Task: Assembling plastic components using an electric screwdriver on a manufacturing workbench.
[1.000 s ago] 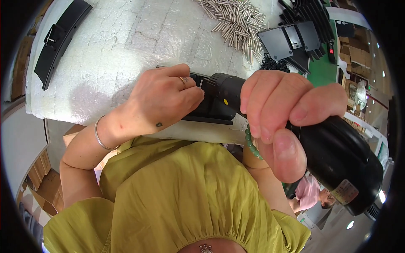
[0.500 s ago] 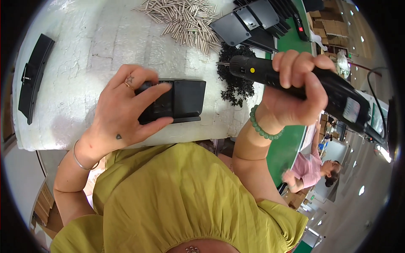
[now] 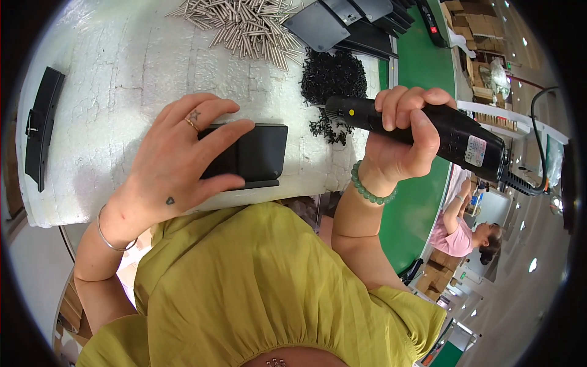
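My left hand [image 3: 177, 156] curls round the left side of a black plastic housing [image 3: 263, 153], the thumb at its near edge and the index finger across its far edge. The housing is at the table's near edge, its left part hidden under my fingers. In my right hand [image 3: 406, 131] is a black electric screwdriver [image 3: 452, 137], held level above the table's right side, its tip end pointing left. That tip is over a heap of small black screws [image 3: 333, 76], apart from the housing.
A pile of metal pins [image 3: 251, 27] lies at the far middle of the wrapped white table [image 3: 116, 104]. Black panels [image 3: 318, 25] are stacked far right; a curved black part [image 3: 44, 131] lies far left. A cord hangs from the screwdriver. Another person [image 3: 458, 232] sits beyond on the right.
My right hand has brought the screwdriver left and a little nearer to me. My left hand stays at the housing, whose visible face now looks flatter. The whole view has shifted slightly.
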{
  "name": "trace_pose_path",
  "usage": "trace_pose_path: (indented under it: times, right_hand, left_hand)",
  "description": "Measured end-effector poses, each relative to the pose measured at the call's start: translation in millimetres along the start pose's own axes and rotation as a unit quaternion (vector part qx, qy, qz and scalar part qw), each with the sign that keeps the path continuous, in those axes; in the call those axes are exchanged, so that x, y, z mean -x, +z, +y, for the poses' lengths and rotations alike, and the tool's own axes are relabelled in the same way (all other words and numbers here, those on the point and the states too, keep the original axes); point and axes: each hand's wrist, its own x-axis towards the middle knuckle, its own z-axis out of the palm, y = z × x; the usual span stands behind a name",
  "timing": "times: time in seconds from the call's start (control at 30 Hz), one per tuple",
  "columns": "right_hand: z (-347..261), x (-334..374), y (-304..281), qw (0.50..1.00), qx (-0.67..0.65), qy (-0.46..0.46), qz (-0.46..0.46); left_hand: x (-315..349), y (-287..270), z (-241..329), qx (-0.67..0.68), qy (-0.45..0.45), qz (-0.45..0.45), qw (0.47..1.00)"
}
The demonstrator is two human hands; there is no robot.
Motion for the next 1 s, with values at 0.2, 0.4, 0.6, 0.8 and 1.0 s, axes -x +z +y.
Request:
trace_pose_path:
  times: [0.2,0.4,0.6,0.8,1.0]
  right_hand:
    - [-3.8,1.1,6.0,0.999,-0.046,-0.004,0.024]
    - [-22.3,-1.0,4.8,0.995,-0.073,-0.047,-0.047]
    - [-37.3,0.0,0.6,0.989,-0.093,-0.075,-0.087]
    - [-48.5,-3.5,7.1,0.983,-0.118,-0.047,-0.135]
    - [-48.0,-3.2,3.0,0.973,-0.151,-0.073,-0.160]
  left_hand:
    - [-17.3,0.7,-5.5,0.011,0.045,0.021,0.999]
    - [-69.6,25.0,-12.7,-0.004,0.138,0.075,0.988]
    - [-103.0,48.2,-23.2,0.013,0.235,0.090,0.968]
    - [-89.1,39.3,-14.8,0.060,0.202,0.123,0.970]
    - [-84.7,36.0,-14.1,0.103,0.173,0.123,0.972]
